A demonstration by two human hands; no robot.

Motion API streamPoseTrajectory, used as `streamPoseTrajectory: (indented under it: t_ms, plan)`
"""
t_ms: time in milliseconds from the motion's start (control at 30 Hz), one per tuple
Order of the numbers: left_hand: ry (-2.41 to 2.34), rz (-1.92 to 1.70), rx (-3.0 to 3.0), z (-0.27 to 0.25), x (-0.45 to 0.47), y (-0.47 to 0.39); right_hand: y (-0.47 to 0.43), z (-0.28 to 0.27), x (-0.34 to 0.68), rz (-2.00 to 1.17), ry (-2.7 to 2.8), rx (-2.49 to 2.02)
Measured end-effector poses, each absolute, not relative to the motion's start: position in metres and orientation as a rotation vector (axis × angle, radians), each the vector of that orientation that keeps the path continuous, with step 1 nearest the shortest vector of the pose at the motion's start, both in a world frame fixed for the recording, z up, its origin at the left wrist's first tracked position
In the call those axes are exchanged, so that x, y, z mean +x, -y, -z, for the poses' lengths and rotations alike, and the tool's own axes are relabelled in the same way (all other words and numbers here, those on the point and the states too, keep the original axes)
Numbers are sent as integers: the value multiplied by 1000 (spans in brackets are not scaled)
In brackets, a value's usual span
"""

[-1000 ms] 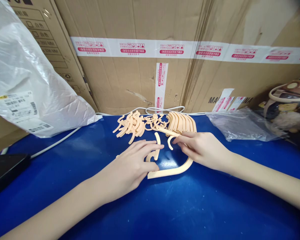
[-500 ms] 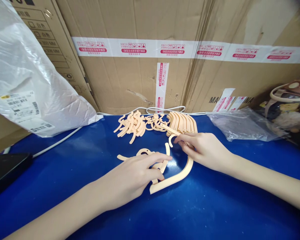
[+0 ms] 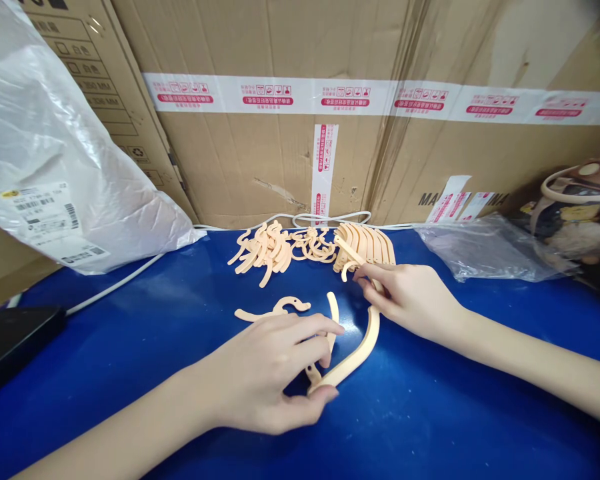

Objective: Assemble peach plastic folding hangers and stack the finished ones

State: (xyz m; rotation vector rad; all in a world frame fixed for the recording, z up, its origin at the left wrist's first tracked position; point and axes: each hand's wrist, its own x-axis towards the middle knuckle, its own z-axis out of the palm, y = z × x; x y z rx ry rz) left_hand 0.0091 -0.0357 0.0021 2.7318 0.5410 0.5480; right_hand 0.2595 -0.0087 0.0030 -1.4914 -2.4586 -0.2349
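My right hand (image 3: 413,293) pinches the joint of a beige plastic folding hanger. One hanger arm (image 3: 349,249) points up and left from the fingers, with a small curved hook (image 3: 348,269) beside it. The other curved arm (image 3: 363,350) sweeps down toward me, and my left hand (image 3: 273,373) has its thumb and fingers closed around the lower end. Just beyond the left fingers lies a loose curved piece (image 3: 333,308), partly covered. A hook-shaped piece (image 3: 294,303) and a curved arm piece (image 3: 253,315) lie behind that hand.
Against the cardboard box (image 3: 260,167) are a pile of small hanger arms (image 3: 267,250), a heap of hooks (image 3: 313,245) and a row of larger arms (image 3: 370,245). A clear plastic bag (image 3: 485,250) lies right; a white bag (image 3: 70,167) and black device (image 3: 15,343) are left.
My left hand has shifted its thumb down onto the lower end of the curved arm. The hanger has tilted slightly in my right hand, its upper arm swinging up.
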Motion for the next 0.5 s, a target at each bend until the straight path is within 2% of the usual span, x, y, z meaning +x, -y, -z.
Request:
streamPoseTrajectory:
  t_ms: [267,500]
  plan:
    - [-811,-476,2675,-2,12,34,9,-3,258,330,2516,-1458]
    - [-753,-393,2794,-6,13,30,6,-1,262,247,2728,-1246]
